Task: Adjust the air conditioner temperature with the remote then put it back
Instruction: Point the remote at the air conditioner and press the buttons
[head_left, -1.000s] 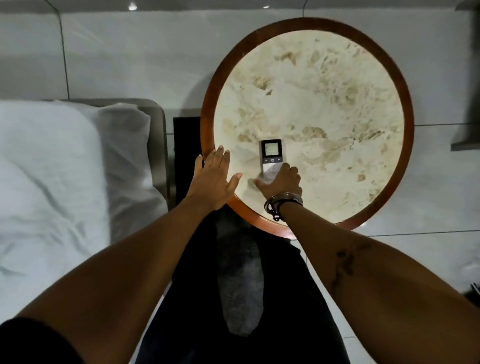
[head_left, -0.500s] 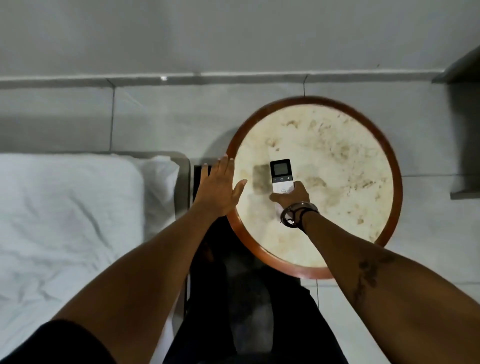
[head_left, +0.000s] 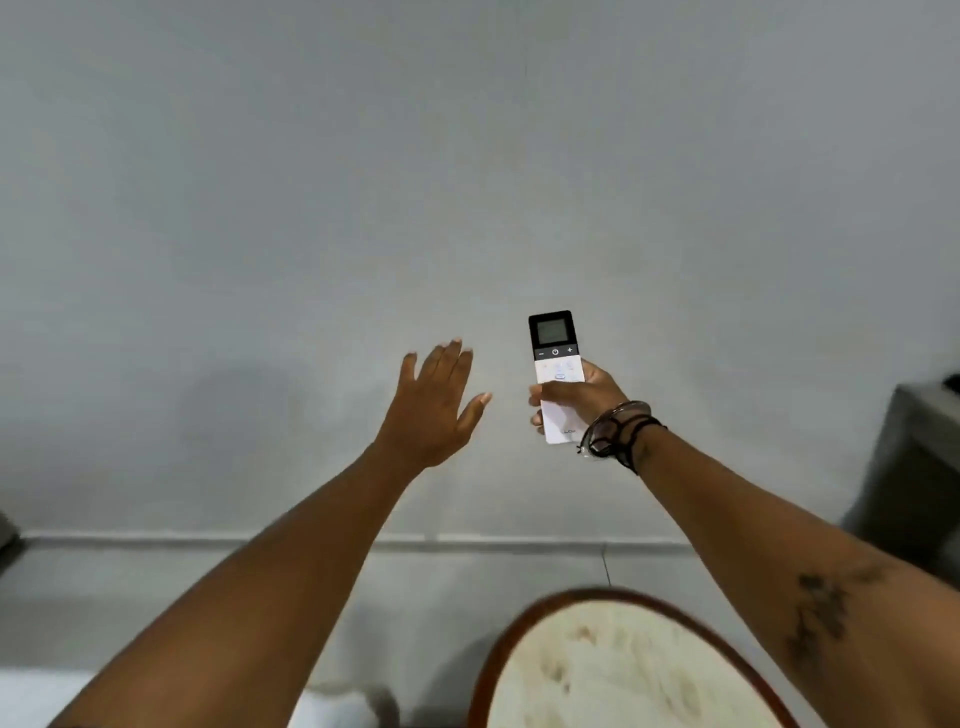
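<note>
Above the round table (head_left: 519, 639), against the plain grey wall (head_left: 467, 182), my right hand (head_left: 584, 397) grips the remote (head_left: 555, 374) around its white lower half, thumb laid across the front, dark screen end pointing up. Bracelets (head_left: 615, 434) circle that wrist. My left hand (head_left: 431, 410) hangs beside it, apart from the remote, fingers spread wide and holding nothing.
</note>
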